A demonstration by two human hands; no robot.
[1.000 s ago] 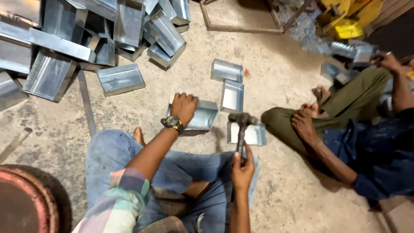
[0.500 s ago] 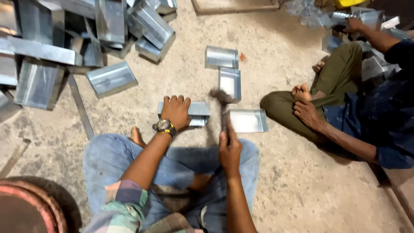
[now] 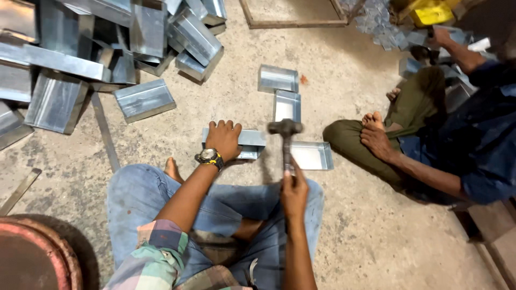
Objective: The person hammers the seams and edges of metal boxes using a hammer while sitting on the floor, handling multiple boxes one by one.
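I sit cross-legged on a concrete floor. My left hand (image 3: pixel 224 138), a watch on its wrist, presses flat on a folded sheet-metal tray (image 3: pixel 251 140) in front of my knees. My right hand (image 3: pixel 294 190) grips the handle of a hammer (image 3: pixel 286 137), whose dark head is raised just right of that tray. Another shallow metal tray (image 3: pixel 312 156) lies right of the hammer. Two more trays (image 3: pixel 286 105) (image 3: pixel 277 78) lie farther out.
A heap of folded metal pieces (image 3: pixel 107 48) fills the upper left, with one loose piece (image 3: pixel 144 100) nearer. A co-worker (image 3: pixel 462 139) sits at right, legs folded, one hand on small metal parts (image 3: pixel 387 27). A rusty round drum rim (image 3: pixel 32 258) is at lower left.
The hammer has swung: it was low near the right tray, then blurred over the pressed tray, and now stands raised beside it. My left hand has stayed on the tray. The view has shifted slightly.
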